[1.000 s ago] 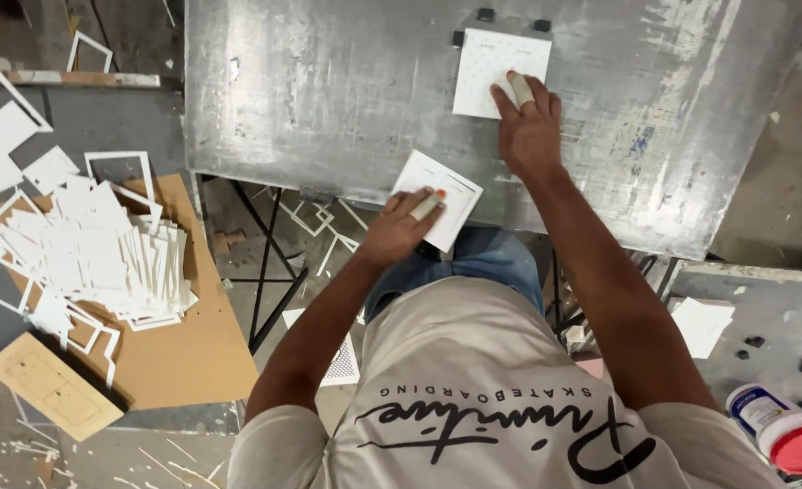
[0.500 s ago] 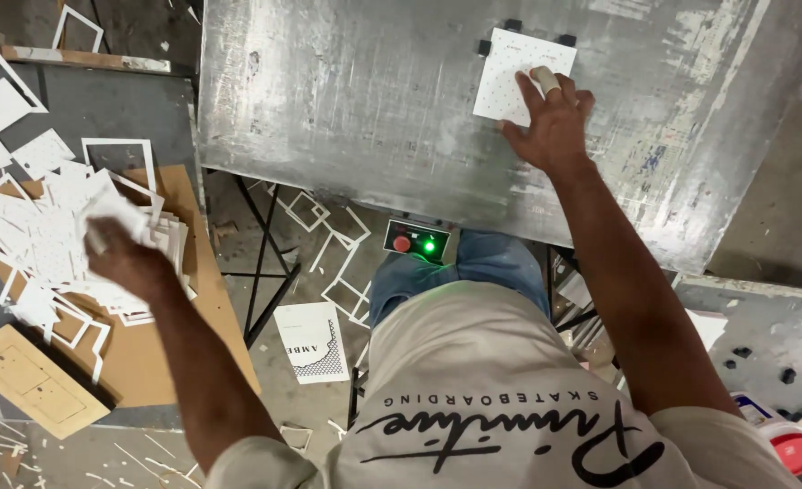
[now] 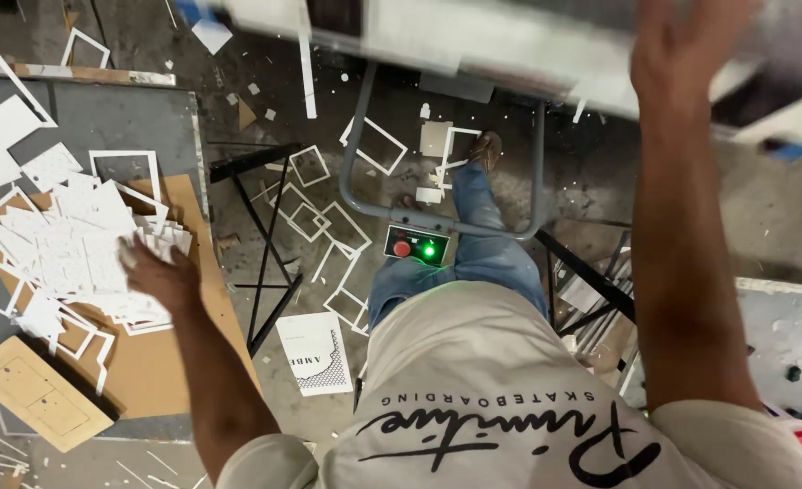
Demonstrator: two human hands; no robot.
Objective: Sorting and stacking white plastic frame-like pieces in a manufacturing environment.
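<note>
Left hand (image 3: 161, 272), fingers spread, rests flat on the pile of white cut sheets (image 3: 75, 244): probably light, thin, slippery; best pinched by edges. Right hand (image 3: 691, 45) above, blurred, fingers open.

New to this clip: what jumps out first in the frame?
A heap of white cut card pieces and frames on the brown board at left, with the left hand resting on its edge. Below centre, a small control box with a lit green lamp. The right hand is raised, blurred, top right.
</note>
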